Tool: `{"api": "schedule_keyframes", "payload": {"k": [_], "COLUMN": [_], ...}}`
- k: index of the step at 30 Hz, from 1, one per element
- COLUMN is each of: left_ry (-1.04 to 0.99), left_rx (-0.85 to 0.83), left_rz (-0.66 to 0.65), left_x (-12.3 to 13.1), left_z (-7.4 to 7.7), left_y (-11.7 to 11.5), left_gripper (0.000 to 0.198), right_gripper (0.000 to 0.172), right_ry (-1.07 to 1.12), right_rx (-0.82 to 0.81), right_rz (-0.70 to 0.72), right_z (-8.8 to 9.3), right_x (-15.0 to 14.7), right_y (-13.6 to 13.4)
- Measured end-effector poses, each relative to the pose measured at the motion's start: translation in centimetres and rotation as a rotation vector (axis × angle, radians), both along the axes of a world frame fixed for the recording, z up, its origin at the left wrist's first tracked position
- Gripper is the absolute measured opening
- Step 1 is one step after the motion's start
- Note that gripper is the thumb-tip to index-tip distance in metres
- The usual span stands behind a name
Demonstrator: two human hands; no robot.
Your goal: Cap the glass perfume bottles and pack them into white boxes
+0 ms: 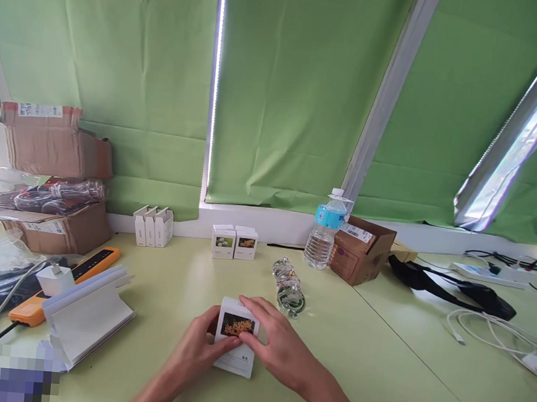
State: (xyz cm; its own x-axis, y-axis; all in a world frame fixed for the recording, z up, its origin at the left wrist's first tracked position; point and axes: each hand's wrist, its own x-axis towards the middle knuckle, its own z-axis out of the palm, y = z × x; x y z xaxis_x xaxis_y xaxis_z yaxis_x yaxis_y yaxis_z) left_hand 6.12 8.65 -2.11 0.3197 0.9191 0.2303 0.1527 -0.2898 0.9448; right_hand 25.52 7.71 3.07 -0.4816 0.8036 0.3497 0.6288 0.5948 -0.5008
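Between my two hands is a small white box (233, 360) with a picture of orange flowers on its front. My left hand (196, 348) grips its left side, thumb lying across the front below the picture. Around the right edge and top curls my right hand (280, 344), its thumb also on the front. Behind them, two similar small white boxes (233, 252) with flower pictures stand side by side near the wall. Clear-wrapped coiled items (288, 286) lie in a row to the right of those boxes.
White open cartons (153, 228) stand at the back left. An unfolded white carton (92, 320) and an orange power strip (30, 310) lie at left, by stacked cardboard boxes (64, 231). At right are a water bottle (319, 245), a brown box (357, 257), a black strap (447, 289) and cables.
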Motion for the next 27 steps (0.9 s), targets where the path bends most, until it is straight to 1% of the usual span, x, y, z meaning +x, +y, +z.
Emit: {"api": "schedule_keyframes", "payload": {"k": [3, 4, 6, 8, 10, 12, 13, 16, 18, 20, 23, 27], "left_ry": [0.086, 0.107, 0.092, 0.011, -0.059, -0.072, -0.066, -0.042, -0.019, 0.008, 0.037, 0.05], "left_rx": [0.081, 0.091, 0.097, 0.089, 0.051, -0.015, -0.042, -0.064, -0.047, -0.03, -0.019, -0.021], "left_rz": [0.113, 0.135, 0.166, 0.23, 0.334, 0.425, 0.449, 0.453, 0.453, 0.458, 0.47, 0.496], "left_x": [-0.2, -0.3, -0.9, -1.7, -2.8, -3.9, -4.4, -5.2, -5.2, -5.0, -4.7, -4.7], "left_z": [-0.2, -0.3, -0.3, -0.3, -0.5, -1.0, -1.4, -2.5, -2.9, -3.1, -3.1, -3.4], "left_y": [0.3, 0.5, 1.0, 1.5, 2.3, 3.1, 3.5, 4.5, 4.7, 4.8, 4.8, 5.0], "left_gripper": [0.035, 0.035, 0.036, 0.04, 0.044, 0.05, 0.053, 0.057, 0.055, 0.049, 0.041, 0.032], "right_gripper": [0.059, 0.059, 0.052, 0.043, 0.044, 0.048, 0.048, 0.05, 0.051, 0.048, 0.047, 0.051], "right_ry": [-0.231, -0.289, -0.376, -0.451, -0.528, -0.555, -0.559, -0.559, -0.552, -0.539, -0.515, -0.478], "right_rx": [0.119, 0.159, 0.224, 0.287, 0.354, 0.384, 0.393, 0.425, 0.448, 0.474, 0.509, 0.53], "right_rz": [-0.006, -0.019, -0.046, -0.069, -0.101, -0.134, -0.154, -0.227, -0.267, -0.3, -0.341, -0.384], "right_z": [1.0, 1.2, 1.3, 1.1, 0.7, 0.2, 0.0, -0.3, -0.4, -0.5, -1.1, -2.3], "right_x": [-0.5, -0.8, -1.6, -2.6, -3.5, -4.5, -5.0, -6.5, -7.3, -7.9, -8.4, -8.9], "right_y": [0.0, 0.2, 1.1, 2.7, 4.9, 7.6, 9.0, 13.1, 15.3, 17.0, 18.8, 19.9]}}
